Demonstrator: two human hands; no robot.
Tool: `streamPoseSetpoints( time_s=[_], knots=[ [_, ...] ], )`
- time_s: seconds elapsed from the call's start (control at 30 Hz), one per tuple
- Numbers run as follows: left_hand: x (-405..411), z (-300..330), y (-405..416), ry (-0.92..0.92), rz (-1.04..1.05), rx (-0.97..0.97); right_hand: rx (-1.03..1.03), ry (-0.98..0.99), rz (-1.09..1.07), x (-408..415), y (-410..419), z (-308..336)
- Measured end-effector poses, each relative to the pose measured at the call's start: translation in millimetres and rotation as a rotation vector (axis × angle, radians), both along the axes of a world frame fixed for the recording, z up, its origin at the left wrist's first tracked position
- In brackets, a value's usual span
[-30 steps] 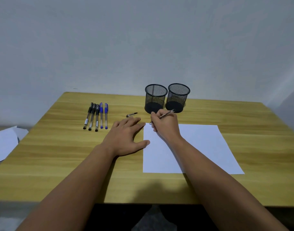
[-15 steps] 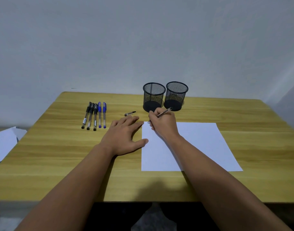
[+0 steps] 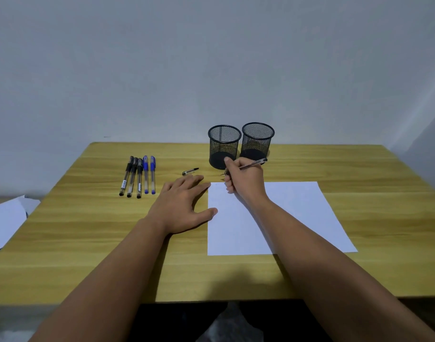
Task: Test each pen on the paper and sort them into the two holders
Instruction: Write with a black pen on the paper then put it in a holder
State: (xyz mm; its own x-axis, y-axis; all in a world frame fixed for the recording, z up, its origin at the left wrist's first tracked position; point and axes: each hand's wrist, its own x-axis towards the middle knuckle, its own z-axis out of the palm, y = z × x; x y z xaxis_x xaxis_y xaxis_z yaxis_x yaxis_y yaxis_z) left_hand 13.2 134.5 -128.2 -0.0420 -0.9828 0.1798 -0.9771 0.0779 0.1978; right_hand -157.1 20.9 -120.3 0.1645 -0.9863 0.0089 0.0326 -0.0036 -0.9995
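Over paper [image 3: 273,218]: right hand [image 3: 246,183] gripping pen [image 3: 252,165]

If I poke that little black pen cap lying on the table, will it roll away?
Probably a bit. The pen cap looks round and small, so it is likely light and easy to nudge. It seems to have a clip, which may stop the rolling. The table looks flat and smooth.

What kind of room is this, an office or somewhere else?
Probably a plain desk set up against a bare wall, office-like or a study corner. A wooden table holds a sheet of paper, a row of pens and two mesh pen holders.
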Motion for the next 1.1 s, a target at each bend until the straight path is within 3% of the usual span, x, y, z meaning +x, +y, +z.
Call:
streamPoseSetpoints(
  time_s=[0.13,0.3,0.6,1.1],
  knots=[
    [-1,1,1,0.023,-0.002,-0.027,-0.033,0.012,0.114,-10,-6,15],
    [0,1,1,0.017,-0.006,-0.027,-0.115,0.064,0.002,-2,-6,-2],
    [0,0,0,0.010,-0.013,-0.034,-0.216,0.265,0.052,-3,-6,-14],
    [5,1,1,0.002,-0.012,-0.033,-0.288,0.365,0.006,1,-1,-9]
  ],
)
